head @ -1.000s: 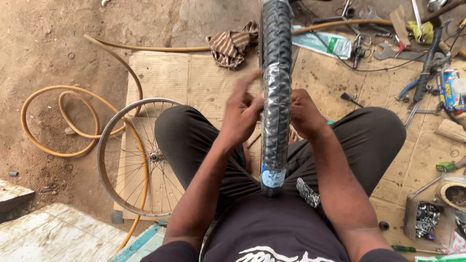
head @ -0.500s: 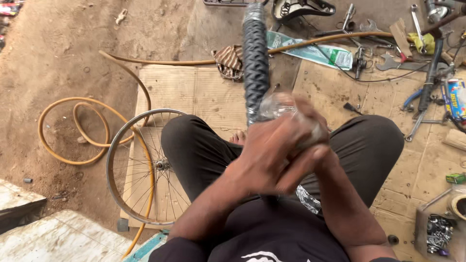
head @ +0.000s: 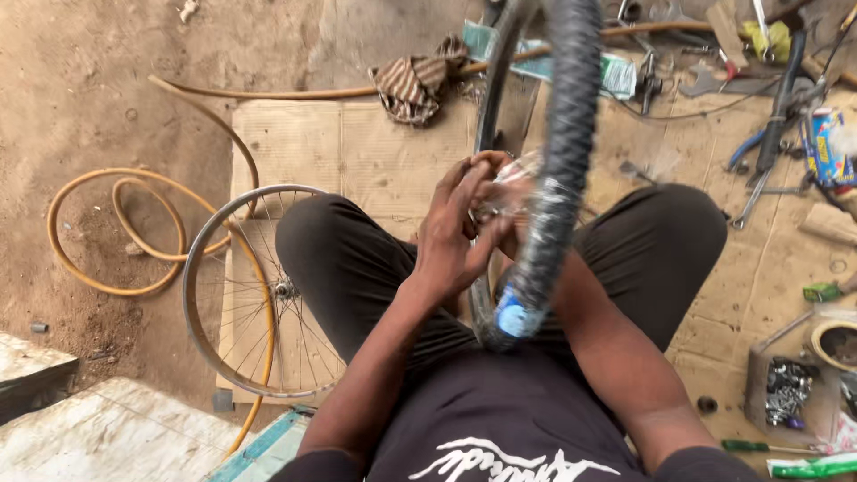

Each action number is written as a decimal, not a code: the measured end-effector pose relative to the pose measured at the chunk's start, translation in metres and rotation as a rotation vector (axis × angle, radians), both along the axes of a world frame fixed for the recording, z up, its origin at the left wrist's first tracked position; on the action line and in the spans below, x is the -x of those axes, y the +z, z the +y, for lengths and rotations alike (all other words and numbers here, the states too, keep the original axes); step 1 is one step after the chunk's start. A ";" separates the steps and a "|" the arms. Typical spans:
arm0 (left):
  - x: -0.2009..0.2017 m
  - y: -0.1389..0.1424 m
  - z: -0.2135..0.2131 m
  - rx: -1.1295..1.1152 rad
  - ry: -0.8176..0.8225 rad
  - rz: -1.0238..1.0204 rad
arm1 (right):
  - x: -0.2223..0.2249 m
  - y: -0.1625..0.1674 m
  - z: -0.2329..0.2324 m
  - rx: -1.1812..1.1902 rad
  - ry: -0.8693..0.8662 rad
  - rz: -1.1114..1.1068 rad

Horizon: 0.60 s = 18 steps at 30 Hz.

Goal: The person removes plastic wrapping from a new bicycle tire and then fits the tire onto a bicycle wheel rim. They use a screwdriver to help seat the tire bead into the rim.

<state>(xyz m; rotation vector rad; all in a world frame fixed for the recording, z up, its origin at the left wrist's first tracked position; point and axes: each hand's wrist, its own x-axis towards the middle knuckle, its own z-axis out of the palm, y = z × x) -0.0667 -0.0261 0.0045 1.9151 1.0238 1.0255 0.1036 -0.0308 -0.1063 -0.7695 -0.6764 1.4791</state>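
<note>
1. Bare dirt ground (head: pixel 80 80) on the left, flattened cardboard (head: pixel 348 147) spread over the middle and right, seen from above over crossed legs in dark trousers (head: pixel 348 259)
2. Black knobbly bicycle tyre (head: pixel 558 170) standing on edge between the knees, blurred, running from the lap up past the top of the view, with clear plastic wrap (head: pixel 513 174) bunched around its middle and a blue label (head: pixel 511 317) near its lower end
3. Bare spoked wheel rim (head: pixel 223 295) lying flat beside the left knee, partly under the leg
4. Yellow hose (head: pixel 116 232) looped on the dirt left of the rim, one length curving off toward the top
5. Striped rag (head: pixel 415 80) crumpled at the far edge of the cardboard, just left of the tyre
6. Left hand (head: pixel 451 236) curled in a narrow grip on the plastic wrap against the tyre's left side
7. Right hand (head: pixel 518 214) mostly hidden behind the tyre and the left hand, touching the same wrap; grip cannot be told
8. Scattered hand tools (head: pixel 759 134) on the cardboard to the right: pliers, spanners, a dark pump
9. Small tray of metal bits (head: pixel 786 388) near the right knee, with a green-handled screwdriver (head: pixel 759 444) lying below it
</note>
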 end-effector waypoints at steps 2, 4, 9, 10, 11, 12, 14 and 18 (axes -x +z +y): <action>-0.006 -0.003 0.003 -0.184 0.046 0.055 | 0.009 -0.011 -0.003 0.048 0.045 -0.003; -0.006 -0.003 0.007 -0.012 -0.020 -0.017 | 0.011 -0.017 0.003 0.134 0.092 -0.008; 0.017 0.029 -0.014 0.008 0.123 -0.284 | -0.027 0.019 0.031 0.828 -0.230 0.205; 0.023 0.042 -0.023 0.022 0.101 -0.412 | -0.039 0.038 0.032 0.627 -0.276 0.072; 0.027 0.056 -0.031 0.037 0.088 -0.541 | -0.048 0.058 0.028 0.427 -0.311 -0.061; 0.027 0.069 -0.034 0.085 0.028 -0.572 | -0.053 0.079 0.022 0.327 -0.409 -0.134; 0.016 0.094 -0.025 0.153 -0.109 -0.636 | -0.053 0.118 0.002 0.044 -0.456 -0.317; -0.020 0.131 0.006 0.146 -0.400 -0.480 | -0.032 0.163 -0.033 -0.510 -0.198 -0.569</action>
